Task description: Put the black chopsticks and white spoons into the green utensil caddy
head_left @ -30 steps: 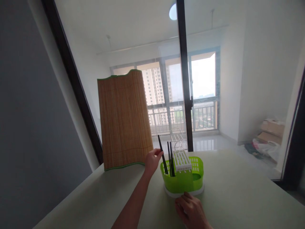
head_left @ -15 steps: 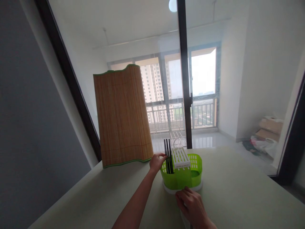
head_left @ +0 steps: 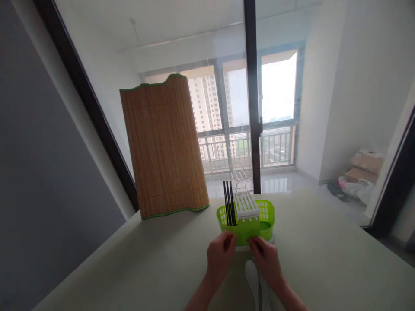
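Observation:
A green plastic cutlery holder [head_left: 266,220] with a white slotted insert [head_left: 246,205] stands on the pale table [head_left: 145,268]. Black chopsticks [head_left: 228,207] stand upright in its left compartment. My left hand [head_left: 219,258] and my right hand [head_left: 266,258] are both at the holder's near side, fingertips curled against its front wall and base. A white spoon-like utensil [head_left: 252,276] lies on the table just below my right hand, partly hidden by it.
A bamboo mat [head_left: 164,147] with green edging stands upright at the table's back left, against the glass. Behind the table is a glass sliding door with a dark frame [head_left: 252,99]. Cardboard boxes and bags [head_left: 359,175] lie on the floor beyond.
My left hand let go of the chopsticks, which now stand straight in the holder, and dropped to the holder's front beside my right hand. The view tilted slightly downward.

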The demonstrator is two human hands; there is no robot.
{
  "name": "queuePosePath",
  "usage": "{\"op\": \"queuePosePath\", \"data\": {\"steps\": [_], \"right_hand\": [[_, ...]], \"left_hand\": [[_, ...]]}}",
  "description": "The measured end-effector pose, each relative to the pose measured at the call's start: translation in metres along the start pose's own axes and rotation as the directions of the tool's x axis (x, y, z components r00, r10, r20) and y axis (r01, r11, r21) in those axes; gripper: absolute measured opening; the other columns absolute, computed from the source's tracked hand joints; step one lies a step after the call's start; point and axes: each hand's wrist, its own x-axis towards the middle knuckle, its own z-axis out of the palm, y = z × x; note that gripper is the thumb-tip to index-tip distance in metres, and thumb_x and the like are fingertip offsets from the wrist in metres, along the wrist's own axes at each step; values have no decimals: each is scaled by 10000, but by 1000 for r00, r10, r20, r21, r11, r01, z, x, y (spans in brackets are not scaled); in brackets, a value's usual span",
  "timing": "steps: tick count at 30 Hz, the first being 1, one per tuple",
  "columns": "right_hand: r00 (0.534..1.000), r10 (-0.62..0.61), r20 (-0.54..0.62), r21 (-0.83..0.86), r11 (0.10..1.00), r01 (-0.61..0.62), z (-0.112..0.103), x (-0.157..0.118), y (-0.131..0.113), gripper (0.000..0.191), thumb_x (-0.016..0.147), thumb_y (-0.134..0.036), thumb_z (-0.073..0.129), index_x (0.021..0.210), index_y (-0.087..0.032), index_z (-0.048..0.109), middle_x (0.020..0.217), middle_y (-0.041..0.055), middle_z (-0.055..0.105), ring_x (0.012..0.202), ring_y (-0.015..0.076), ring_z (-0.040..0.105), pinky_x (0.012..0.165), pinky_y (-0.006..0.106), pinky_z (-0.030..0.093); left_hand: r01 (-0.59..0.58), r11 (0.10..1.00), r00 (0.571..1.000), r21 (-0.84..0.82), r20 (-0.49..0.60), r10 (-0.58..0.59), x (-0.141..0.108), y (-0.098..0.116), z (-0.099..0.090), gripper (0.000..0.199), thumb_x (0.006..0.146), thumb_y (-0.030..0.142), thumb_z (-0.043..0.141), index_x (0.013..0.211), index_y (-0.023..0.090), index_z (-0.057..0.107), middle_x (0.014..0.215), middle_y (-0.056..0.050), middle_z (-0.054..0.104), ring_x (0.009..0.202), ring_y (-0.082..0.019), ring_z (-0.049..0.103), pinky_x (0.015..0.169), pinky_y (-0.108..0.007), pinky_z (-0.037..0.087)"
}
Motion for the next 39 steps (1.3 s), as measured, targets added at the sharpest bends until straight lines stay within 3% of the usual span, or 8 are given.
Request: {"op": "queuePosePath", "data": {"steps": [7,18,24,28,30,34,37,39], "right_hand": [[1000,8,25,19,1000,-9,2,-4,0,370,955,-442,500,778,-182,693,662,42,664,572,162,564,556,266,399],[989,-140,57,-74,987,144,5,-10,5,262,957,-384,536,831,-216,691,716,58,704,618,178,638,605,277,450],[981,-184,57,-90,978,189,6,-11,4,264,969,-380,528,837,-213,684,741,60,713,643,198,661,612,290,475],[977,-205,57,-113,971,211,9,-11,6,279,979,-373,505,833,-210,679,708,53,699,586,189,638,569,286,467],[975,-215,51,-115,969,219,10,-11,7,280,978,-374,506,823,-212,675,701,52,696,588,189,640,569,284,466],[967,-246,61,-115,961,252,10,-13,3,267,974,-356,510,815,-221,676,701,49,696,594,184,641,576,275,471],[962,-259,87,-136,954,269,8,-14,-2,250,976,-304,502,818,-219,676,714,42,698,605,186,643,582,282,477],[957,-269,108,-158,946,284,7,-14,-4,246,976,-285,500,816,-214,673,723,42,699,617,192,647,582,290,479]], "left_hand": [[134,967,915,217,349,-205,-27,-13,34,275,813,368,622,1025,259,760,754,-34,735,711,-192,660,659,-304,406],[98,974,927,203,336,-164,-33,-32,39,240,870,375,555,851,221,738,773,-42,736,707,-187,651,644,-300,401],[67,995,979,68,191,-79,-24,-33,17,245,891,343,541,784,180,688,672,-13,669,620,-139,579,590,-251,370],[-95,994,995,50,-5,96,-14,-15,-26,310,926,428,520,787,192,665,612,30,621,553,-108,542,554,-219,369],[-214,969,959,124,-161,232,-3,0,-55,311,921,455,541,797,201,671,598,44,608,535,-96,531,556,-208,377],[-348,887,797,303,-403,451,36,33,-103,298,928,456,553,850,206,696,608,48,613,526,-86,517,576,-205,399],[-369,859,733,356,-457,504,74,45,-112,313,942,460,543,893,197,705,644,37,638,544,-87,527,585,-207,402],[-364,850,745,380,-429,511,96,44,-104,315,953,446,531,909,190,708,668,27,656,562,-90,542,594,-213,395]]}}
